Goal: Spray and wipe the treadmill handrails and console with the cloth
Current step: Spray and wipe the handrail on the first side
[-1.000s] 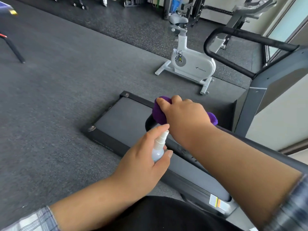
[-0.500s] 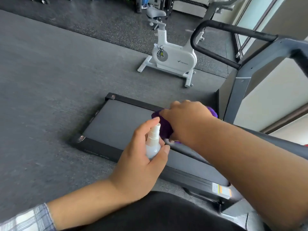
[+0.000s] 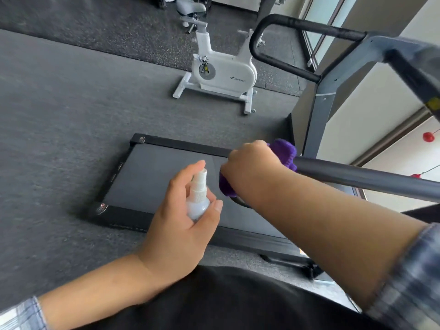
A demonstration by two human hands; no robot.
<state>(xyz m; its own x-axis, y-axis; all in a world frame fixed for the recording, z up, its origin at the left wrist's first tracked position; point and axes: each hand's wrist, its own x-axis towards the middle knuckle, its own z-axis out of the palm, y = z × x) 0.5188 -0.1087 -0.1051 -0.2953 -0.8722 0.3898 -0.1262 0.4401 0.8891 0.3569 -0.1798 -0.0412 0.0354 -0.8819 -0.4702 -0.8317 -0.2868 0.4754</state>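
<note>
Right hand (image 3: 252,165): my fingers clamp the purple cloth (image 3: 284,151) around the near handrail (image 3: 357,177).
Left hand (image 3: 181,225): fingers curled around the spray bottle (image 3: 197,198), left of the cloth.
Far handrail (image 3: 297,25): untouched.

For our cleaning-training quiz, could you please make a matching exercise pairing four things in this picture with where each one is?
Things:
1. spray bottle
2. purple cloth
3. exercise bike
4. far handrail

Places:
A. standing on the floor beyond the treadmill
B. held in the left hand
C. untouched, across the belt
D. wrapped on the near handrail under the right hand

Pairs: 1-B, 2-D, 3-A, 4-C
</note>
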